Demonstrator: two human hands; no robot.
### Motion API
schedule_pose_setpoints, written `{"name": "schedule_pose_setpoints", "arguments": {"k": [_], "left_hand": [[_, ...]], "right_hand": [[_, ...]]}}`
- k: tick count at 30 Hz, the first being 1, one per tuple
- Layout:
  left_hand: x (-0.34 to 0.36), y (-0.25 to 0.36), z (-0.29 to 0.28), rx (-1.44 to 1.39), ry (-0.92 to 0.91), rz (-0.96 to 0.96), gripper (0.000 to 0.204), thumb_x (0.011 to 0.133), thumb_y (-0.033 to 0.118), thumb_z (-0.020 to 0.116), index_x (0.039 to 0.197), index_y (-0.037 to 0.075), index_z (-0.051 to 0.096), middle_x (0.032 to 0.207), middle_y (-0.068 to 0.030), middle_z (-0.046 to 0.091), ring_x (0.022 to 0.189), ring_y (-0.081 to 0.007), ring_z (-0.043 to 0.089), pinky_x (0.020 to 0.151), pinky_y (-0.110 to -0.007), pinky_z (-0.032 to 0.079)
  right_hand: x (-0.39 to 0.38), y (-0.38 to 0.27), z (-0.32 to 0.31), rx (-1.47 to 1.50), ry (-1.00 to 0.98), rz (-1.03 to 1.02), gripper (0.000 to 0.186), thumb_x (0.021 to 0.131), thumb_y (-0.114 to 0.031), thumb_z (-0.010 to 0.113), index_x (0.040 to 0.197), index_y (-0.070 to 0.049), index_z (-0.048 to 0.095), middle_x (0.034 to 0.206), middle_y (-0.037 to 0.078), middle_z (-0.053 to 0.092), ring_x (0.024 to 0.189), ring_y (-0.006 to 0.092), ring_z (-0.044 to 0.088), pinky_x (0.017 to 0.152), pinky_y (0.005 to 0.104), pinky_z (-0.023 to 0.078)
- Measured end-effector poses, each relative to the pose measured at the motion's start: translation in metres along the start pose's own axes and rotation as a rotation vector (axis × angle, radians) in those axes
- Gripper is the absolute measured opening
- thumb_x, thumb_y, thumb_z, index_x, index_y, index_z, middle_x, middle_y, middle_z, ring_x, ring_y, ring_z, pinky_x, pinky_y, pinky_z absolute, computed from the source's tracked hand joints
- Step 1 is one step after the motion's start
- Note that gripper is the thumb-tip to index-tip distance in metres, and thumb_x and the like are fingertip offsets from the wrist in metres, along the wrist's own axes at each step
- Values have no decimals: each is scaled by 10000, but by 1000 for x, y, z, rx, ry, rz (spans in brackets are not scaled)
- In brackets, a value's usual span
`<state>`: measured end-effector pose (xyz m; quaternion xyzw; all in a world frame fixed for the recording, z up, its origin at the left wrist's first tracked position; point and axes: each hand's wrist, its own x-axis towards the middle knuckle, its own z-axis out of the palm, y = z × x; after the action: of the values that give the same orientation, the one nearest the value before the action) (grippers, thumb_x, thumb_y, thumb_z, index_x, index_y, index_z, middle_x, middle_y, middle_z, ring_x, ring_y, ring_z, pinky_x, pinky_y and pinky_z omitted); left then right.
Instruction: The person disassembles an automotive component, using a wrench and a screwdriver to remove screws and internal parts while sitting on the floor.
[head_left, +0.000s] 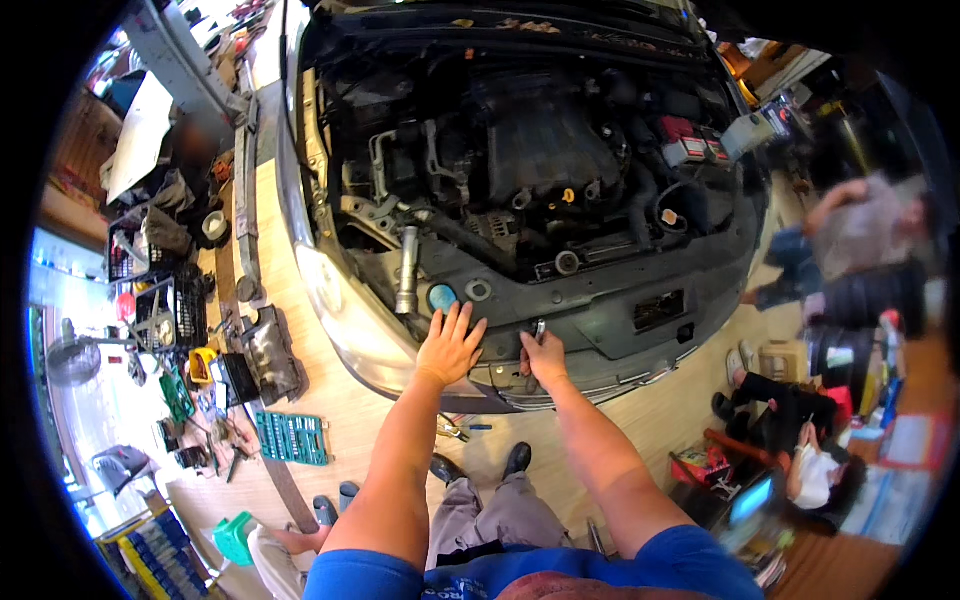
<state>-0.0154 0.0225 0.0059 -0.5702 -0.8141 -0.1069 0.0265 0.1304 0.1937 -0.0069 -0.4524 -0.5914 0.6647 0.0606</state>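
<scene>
In the head view, my left hand (450, 346) lies with fingers spread on the black front cover (600, 310) of an open engine bay, just below a blue round cap (441, 297). To its right, my right hand (541, 360) is closed around a small metal tool (540, 328), held at the cover's front edge; the tool's lower part is hidden by my fingers. A long silver cylindrical part (407, 270) lies on the left of the cover, beside the cap. A grey ring (478, 290) sits right of the cap. The engine cover (545, 130) fills the middle of the bay.
A green socket case (290, 438) and black crates (150, 250) lie on the floor to the left, near a steel lift post (200, 70). A blurred person (850, 240) is at the car's right. Other people sit at lower right (805, 460) and lower left (275, 560).
</scene>
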Motion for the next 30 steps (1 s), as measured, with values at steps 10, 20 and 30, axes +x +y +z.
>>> {"name": "schedule_pose_setpoints", "arguments": {"k": [10,20,30], "left_hand": [[-5,-1,1,-46,23,1,551,894,422,582,1373,163,503,1481,-193,380,1366,-384,354,1107,-549,272],[-68,1,-23,-339,291,-147,547,842,219,673,1345,94,497,1428,-233,410,1338,-418,374,1127,-545,272],[-666,146,-25,-605,-1112,-1436,480,889,201,524,1357,102,562,1350,-174,572,1266,-295,541,1091,-358,385]], "right_hand": [[3,10,5,-6,91,-55,216,972,-189,589,847,-35,503,556,67,534,382,173,507,353,308,380],[1,10,9,7,142,-78,260,972,-210,592,835,-8,503,573,87,530,404,203,523,376,342,415],[17,13,23,-103,130,-155,361,969,-297,603,754,-11,561,588,94,584,453,208,598,397,331,482]]}}
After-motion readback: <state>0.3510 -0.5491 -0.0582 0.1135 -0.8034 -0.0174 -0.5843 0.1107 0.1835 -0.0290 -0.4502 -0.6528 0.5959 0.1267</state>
